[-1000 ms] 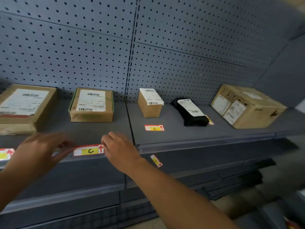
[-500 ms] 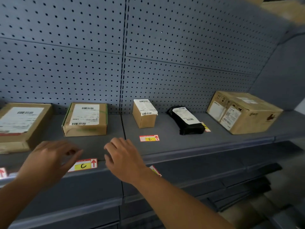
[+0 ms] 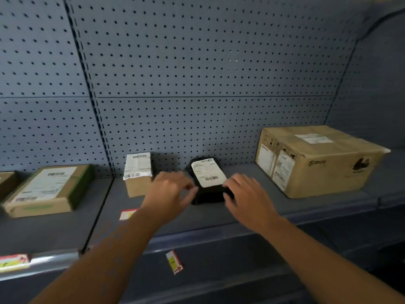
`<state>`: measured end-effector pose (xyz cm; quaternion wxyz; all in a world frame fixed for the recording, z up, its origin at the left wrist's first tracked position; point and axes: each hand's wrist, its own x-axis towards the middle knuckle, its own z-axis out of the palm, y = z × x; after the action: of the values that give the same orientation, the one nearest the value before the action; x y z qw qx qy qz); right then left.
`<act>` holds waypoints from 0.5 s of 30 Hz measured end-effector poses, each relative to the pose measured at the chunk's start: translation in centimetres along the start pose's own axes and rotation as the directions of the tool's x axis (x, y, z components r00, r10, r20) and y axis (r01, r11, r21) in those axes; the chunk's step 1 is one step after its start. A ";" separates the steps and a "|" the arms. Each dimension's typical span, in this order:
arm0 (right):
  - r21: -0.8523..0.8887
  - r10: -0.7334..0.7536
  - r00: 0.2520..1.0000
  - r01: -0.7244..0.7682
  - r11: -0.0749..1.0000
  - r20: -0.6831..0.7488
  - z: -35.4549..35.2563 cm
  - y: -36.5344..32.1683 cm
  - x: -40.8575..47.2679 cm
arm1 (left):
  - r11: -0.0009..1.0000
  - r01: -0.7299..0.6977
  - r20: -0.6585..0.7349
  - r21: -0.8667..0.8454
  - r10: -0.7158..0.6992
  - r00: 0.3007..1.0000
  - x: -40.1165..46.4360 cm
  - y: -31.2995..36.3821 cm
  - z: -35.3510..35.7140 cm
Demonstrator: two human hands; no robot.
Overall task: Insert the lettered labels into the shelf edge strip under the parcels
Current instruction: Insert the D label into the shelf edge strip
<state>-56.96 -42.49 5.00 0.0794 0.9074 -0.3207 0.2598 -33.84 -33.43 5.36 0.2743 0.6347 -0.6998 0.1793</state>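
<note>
My left hand (image 3: 168, 194) and my right hand (image 3: 245, 196) reach over the grey shelf (image 3: 219, 213), one on each side of a black parcel (image 3: 208, 194) with a white shipping slip. Both have their fingers spread and hold nothing. My right fingertips are at the parcel's right front corner. A red and yellow label (image 3: 127, 213) lies flat on the shelf, partly hidden by my left forearm. Another label (image 3: 13, 262) sits in the shelf edge strip (image 3: 54, 258) at far left. A third label (image 3: 174, 262) lies loose on the lower shelf.
A small upright box (image 3: 138, 174) stands left of the black parcel, and a flat box with green tape (image 3: 48, 189) is further left. A large carton (image 3: 315, 159) sits at the right. Pegboard (image 3: 197, 73) backs the shelf. More shelves run below.
Both hands have left the label in the strip at the left and moved right and up to the black parcel. The view has turned right with them.
</note>
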 end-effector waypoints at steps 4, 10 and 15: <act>-0.039 0.085 0.992 -0.082 0.996 0.092 -2.0 9.5 -0.1 | 1.000 -0.010 0.027 0.006 0.009 1.000 5.9 7.1 4.7; -0.018 0.019 0.971 -0.015 1.000 0.239 -1.4 14.2 1.5 | 0.997 0.050 0.133 0.051 -0.057 0.990 8.7 9.7 8.3; 0.054 -0.079 0.930 0.063 0.996 0.358 1.5 14.5 3.8 | 0.992 0.099 0.112 0.074 -0.107 0.988 7.2 8.4 8.5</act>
<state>-62.81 -56.33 5.39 0.0096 0.9521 -0.2912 0.0928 -43.79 -43.08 3.92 0.2202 0.6885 -0.6742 0.1515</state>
